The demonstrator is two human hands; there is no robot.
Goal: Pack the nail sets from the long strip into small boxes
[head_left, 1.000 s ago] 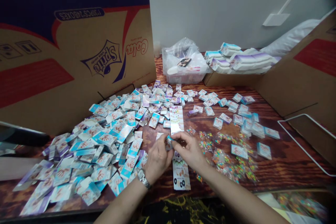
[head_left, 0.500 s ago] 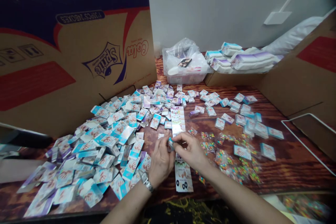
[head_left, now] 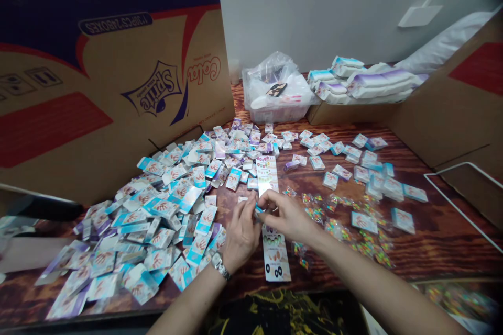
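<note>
My left hand [head_left: 242, 233], with a watch on its wrist, is closed round a small blue-and-white box [head_left: 258, 210], most of which the fingers hide. The fingers of my right hand [head_left: 286, 215] pinch at the upper end of that same box. Under both hands lies a long printed strip [head_left: 276, 259] with rows of coloured pictures. Left of my hands spreads a big heap of small printed cartons [head_left: 159, 209], several with flaps standing up. Small clear packets of colourful pieces [head_left: 334, 230] lie to the right of my right hand.
Small closed boxes [head_left: 377, 180] are scattered at the right. A clear plastic tub [head_left: 279, 113] and an open carton [head_left: 353, 114] of soft packs stand at the back. Large cardboard boxes [head_left: 173, 99] flank the table. Another person's arm [head_left: 37, 254] reaches in at left.
My hands stay together at the small box, with slight finger movement. The view has shifted a little. The other person's arm at left has moved slightly.
</note>
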